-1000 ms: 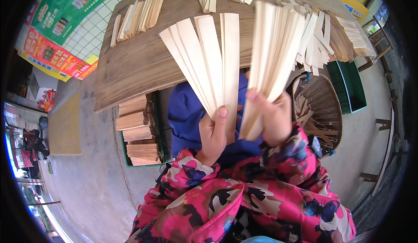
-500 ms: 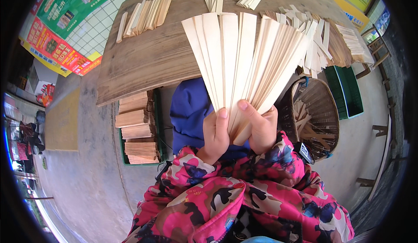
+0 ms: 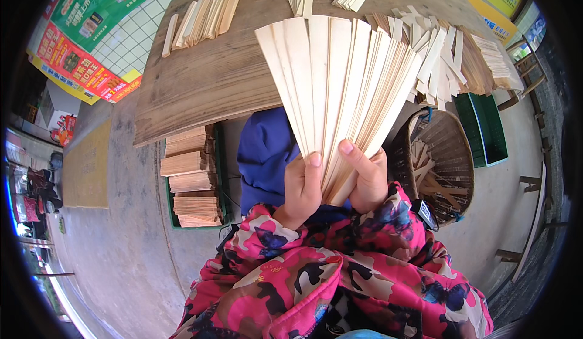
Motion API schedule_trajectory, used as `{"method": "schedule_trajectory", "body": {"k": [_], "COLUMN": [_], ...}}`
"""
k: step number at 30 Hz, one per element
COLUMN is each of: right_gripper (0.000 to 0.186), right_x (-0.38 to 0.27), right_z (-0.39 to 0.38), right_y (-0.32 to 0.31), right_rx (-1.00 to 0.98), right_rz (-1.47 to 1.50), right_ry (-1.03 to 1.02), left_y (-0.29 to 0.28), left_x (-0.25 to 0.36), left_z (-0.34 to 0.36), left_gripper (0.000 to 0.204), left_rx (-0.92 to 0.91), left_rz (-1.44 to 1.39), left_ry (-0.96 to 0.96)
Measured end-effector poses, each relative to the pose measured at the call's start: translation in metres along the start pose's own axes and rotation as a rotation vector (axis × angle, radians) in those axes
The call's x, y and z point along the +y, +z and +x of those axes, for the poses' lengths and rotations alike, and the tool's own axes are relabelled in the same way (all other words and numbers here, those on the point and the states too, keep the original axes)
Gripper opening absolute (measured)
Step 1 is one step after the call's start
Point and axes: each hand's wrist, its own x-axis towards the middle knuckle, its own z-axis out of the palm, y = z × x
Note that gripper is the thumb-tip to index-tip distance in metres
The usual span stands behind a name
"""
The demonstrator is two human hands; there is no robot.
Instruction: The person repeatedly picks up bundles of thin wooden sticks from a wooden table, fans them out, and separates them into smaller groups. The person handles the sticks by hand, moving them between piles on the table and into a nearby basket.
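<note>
Between the two bare hands of a seated person, above the lap, one wide fan of thin, flat, pale wooden strips (image 3: 331,96) is held. The left hand (image 3: 302,187) grips its near left edge: the thumb presses on the face turned to the person, while the other fingers go behind and are mostly hidden. The right hand (image 3: 370,184) grips the near right part in the same manner, with its thumb leaning to the left across the strips. Neither hand is nearer; both touch the fan, and its narrow near ends come together between them. From the fingers the long axis goes to the far side: strips on the left lean far left, strips on the right lean far right. The far ends overlap in view a brown wooden table (image 3: 212,90); whether they touch it cannot be told. Beyond the far right corner lies a loose pile of pale strips (image 3: 440,63). To the right of the right hand stands a round brown woven basket (image 3: 452,132); to the left of the left hand, a green plastic crate (image 3: 221,181).
</note>
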Motion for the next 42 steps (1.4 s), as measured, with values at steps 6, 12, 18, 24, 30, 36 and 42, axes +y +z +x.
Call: {"method": "schedule_trajectory", "body": {"k": [6, 12, 18, 24, 30, 36, 42], "right_gripper": [0.029, 0.029, 0.027, 0.027, 0.028, 0.027, 0.027], "right_x": [0.003, -0.004, -0.003, -0.004, -0.009, -0.013, -0.015], "right_z": [-0.001, 0.001, -0.001, 0.001, 0.003, 0.005, 0.004], "right_y": [0.001, -0.002, -0.002, -0.002, -0.004, -0.008, -0.008], "right_rx": [0.044, 0.103, 0.031, -0.009, 0.083, 0.137, 0.137], "right_rz": [-0.064, 0.001, -0.076, -0.076, 0.050, 0.007, 0.044], "right_ry": [-0.075, -0.105, -0.075, -0.051, -0.003, -0.061, -0.004], "left_y": [0.001, -0.011, 0.003, 0.001, 0.001, 0.000, 0.000], "left_x": [-0.008, -0.006, -0.004, -0.001, -0.001, -0.002, 0.000], "left_z": [-0.002, -0.003, -0.001, 0.001, 0.000, 0.001, 0.000], "left_gripper": [0.032, 0.036, 0.034, 0.034, 0.033, 0.035, 0.037], "left_rx": [0.029, -0.116, -0.008, -0.057, -0.041, -0.067, -0.084], "left_rz": [0.128, 0.192, 0.098, 0.140, 0.136, 0.061, 0.028], "left_ry": [0.046, -0.124, 0.048, 0.066, 0.006, -0.041, -0.066]}}
